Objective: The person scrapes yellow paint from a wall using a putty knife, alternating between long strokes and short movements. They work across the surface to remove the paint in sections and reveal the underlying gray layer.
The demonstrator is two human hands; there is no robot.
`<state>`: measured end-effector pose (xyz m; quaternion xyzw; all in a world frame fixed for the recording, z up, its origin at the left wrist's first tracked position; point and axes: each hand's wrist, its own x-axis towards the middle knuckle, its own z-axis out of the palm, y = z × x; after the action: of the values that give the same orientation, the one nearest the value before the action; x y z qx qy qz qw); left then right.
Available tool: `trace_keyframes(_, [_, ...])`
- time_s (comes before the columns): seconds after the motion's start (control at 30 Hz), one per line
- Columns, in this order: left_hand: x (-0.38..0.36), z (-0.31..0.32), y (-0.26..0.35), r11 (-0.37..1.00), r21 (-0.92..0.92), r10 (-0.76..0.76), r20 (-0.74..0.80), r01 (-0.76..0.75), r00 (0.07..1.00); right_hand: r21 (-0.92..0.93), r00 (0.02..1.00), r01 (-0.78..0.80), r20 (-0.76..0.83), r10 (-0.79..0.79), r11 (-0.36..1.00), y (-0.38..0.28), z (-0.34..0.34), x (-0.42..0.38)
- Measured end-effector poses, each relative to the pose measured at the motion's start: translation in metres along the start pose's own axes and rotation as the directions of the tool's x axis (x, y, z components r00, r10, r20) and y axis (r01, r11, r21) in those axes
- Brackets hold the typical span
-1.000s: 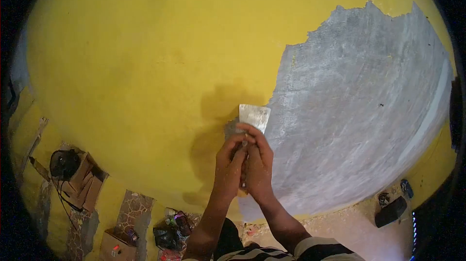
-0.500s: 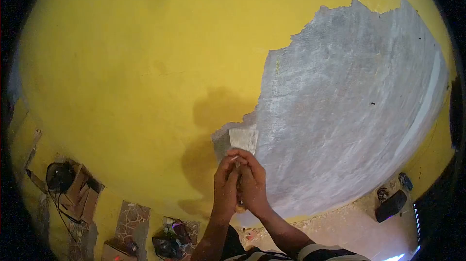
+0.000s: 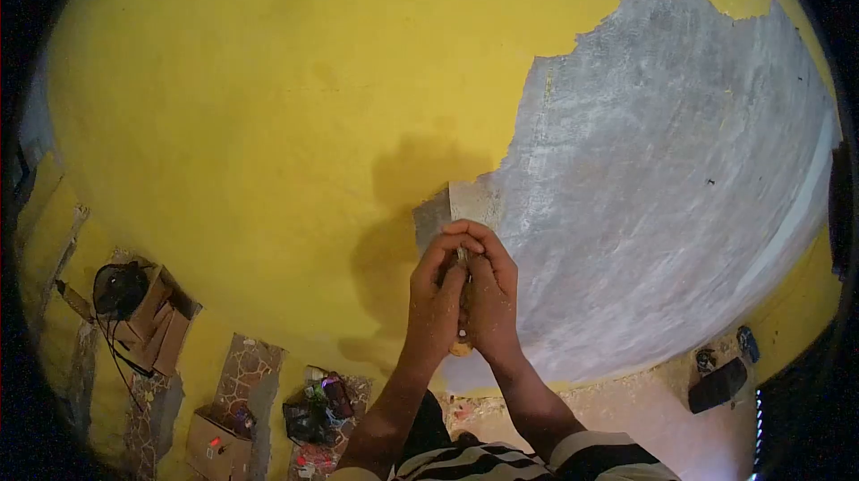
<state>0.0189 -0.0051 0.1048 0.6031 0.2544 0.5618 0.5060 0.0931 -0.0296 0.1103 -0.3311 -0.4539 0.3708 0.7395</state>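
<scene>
Both hands grip one scraper (image 3: 472, 203), its flat metal blade pressed against a yellow wall (image 3: 250, 105). My left hand (image 3: 436, 302) wraps the handle from the left, and my right hand (image 3: 492, 297) wraps it from the right, fingers overlapping at the top. The blade sits at the border between yellow paint and a large grey scraped patch (image 3: 662, 177) that spreads to the right. A small bare grey strip shows just left of the blade. The handle's wooden end peeks out below my palms.
Below the wall lies the floor, with cardboard boxes (image 3: 152, 329) and a dark fan-like object (image 3: 119, 289) at the left. A small box (image 3: 215, 447) and a dark bag (image 3: 313, 414) sit near my legs. A dark object (image 3: 720, 383) lies at the right.
The blade went down the paint edge, then back up to about where it started. The bare grey strip left of the blade has grown slightly. Both hands kept their grip.
</scene>
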Motion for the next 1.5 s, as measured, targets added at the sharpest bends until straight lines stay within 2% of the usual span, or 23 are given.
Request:
trace_keyframes(0.17, [-0.008,-0.001,-0.025,0.997,-0.076,0.006,0.011,-0.005,1.0,-0.065,0.999,0.045,-0.005,-0.045,0.997,0.024,-0.01,-0.008])
trace_keyframes(0.23, [0.003,0.004,-0.019,0.994,0.037,0.102,-0.037,-0.101,0.994,-0.083,0.994,0.105,-0.016,-0.106,0.991,0.012,-0.006,0.001])
trace_keyframes(0.33, [0.0,0.005,0.012,0.996,-0.061,-0.054,0.05,0.057,0.997,-0.043,1.0,-0.012,-0.007,0.012,0.999,-0.003,-0.006,0.002])
trace_keyframes(0.37, [0.0,0.004,-0.001,0.997,-0.045,0.069,0.055,-0.067,0.996,-0.024,0.996,0.074,-0.041,-0.075,0.997,0.005,-0.003,0.003])
trace_keyframes(0.4, [-0.006,0.002,-0.015,0.997,-0.05,0.063,0.057,-0.061,0.996,-0.03,0.996,0.07,-0.045,-0.071,0.997,0.013,-0.007,-0.002])
trace_keyframes(0.47, [-0.01,-0.002,-0.029,0.994,-0.095,-0.058,0.009,0.059,0.998,-0.164,0.998,0.048,-0.042,-0.056,0.985,0.021,-0.011,-0.01])
trace_keyframes(0.5, [-0.005,0.002,-0.028,0.994,-0.096,-0.046,0.019,0.047,0.999,-0.144,0.999,0.036,-0.011,-0.038,0.989,0.017,-0.012,-0.012])
trace_keyframes(0.57, [0.004,0.014,-0.021,0.992,-0.11,0.047,-0.148,-0.064,0.988,-0.161,0.996,0.094,0.007,-0.094,0.982,0.01,-0.011,0.006])
trace_keyframes(0.67, [0.031,0.007,0.021,0.999,-0.04,0.016,0.007,-0.015,1.0,-0.13,0.983,0.184,0.032,-0.181,0.974,-0.023,0.005,0.025])
trace_keyframes(0.7, [0.032,0.011,0.031,0.99,-0.044,0.135,0.019,-0.134,0.991,-0.052,0.996,0.092,0.021,-0.091,0.994,-0.036,0.01,0.024])
trace_keyframes(0.73, [0.031,0.013,0.032,0.989,-0.046,0.144,0.023,-0.142,0.989,0.028,1.0,-0.002,0.02,0.001,1.0,-0.043,0.012,0.025])
trace_keyframes(0.77, [0.025,0.014,0.028,0.994,-0.064,0.087,0.007,-0.087,0.996,0.027,1.0,0.005,0.021,-0.006,1.0,-0.039,0.009,0.023])
trace_keyframes(0.83, [0.008,0.013,0.01,0.996,-0.08,0.039,-0.011,-0.04,0.999,-0.213,0.996,0.092,0.012,-0.092,0.973,-0.014,-0.005,0.009])
trace_keyframes(0.93, [-0.004,0.007,-0.031,0.996,-0.078,0.04,-0.002,-0.04,0.999,-0.16,0.998,0.055,0.007,-0.055,0.986,0.019,-0.022,-0.01])
trace_keyframes(1.0, [-0.005,0.006,-0.043,0.999,-0.015,0.047,-0.005,-0.047,0.999,-0.102,0.998,-0.067,0.002,0.068,0.992,0.004,-0.018,-0.008])
trace_keyframes(1.03, [-0.001,0.018,-0.013,0.989,-0.13,-0.076,-0.083,0.065,0.994,-0.081,0.998,-0.056,0.011,0.057,0.995,-0.006,-0.015,-0.001])
trace_keyframes(1.07, [0.007,0.02,0.004,0.988,-0.129,-0.093,-0.087,0.081,0.992,-0.06,0.999,-0.048,0.017,0.049,0.997,-0.014,-0.012,0.007])
trace_keyframes(1.1, [0.015,0.018,0.017,0.996,-0.062,-0.061,-0.049,0.058,0.997,-0.086,0.998,0.055,0.005,-0.055,0.995,-0.02,-0.006,0.015])
trace_keyframes(1.13, [0.019,0.017,0.026,1.0,0.002,-0.025,-0.007,0.025,1.0,-0.09,0.999,0.048,0.004,-0.047,0.995,-0.027,-0.005,0.015])
trace_keyframes(1.2, [0.017,0.019,0.026,1.0,0.0,0.006,0.01,-0.006,1.0,-0.013,0.999,-0.027,0.042,0.027,1.0,-0.039,-0.003,0.014])
trace_keyframes(1.3, [0.006,0.018,-0.003,0.986,-0.076,0.144,-0.026,-0.145,0.989,-0.078,1.0,-0.004,-0.026,0.002,0.997,-0.012,-0.011,-0.002])
trace_keyframes(1.37, [-0.001,0.01,-0.015,0.994,-0.082,-0.068,0.067,0.074,0.995,-0.093,0.999,0.037,-0.012,-0.038,0.995,-0.003,-0.014,0.001])
trace_keyframes(1.5, [0.005,0.013,0.021,0.973,-0.074,-0.212,0.081,0.218,0.974,-0.001,1.0,-0.03,-0.006,0.03,1.0,-0.022,-0.007,0.002])
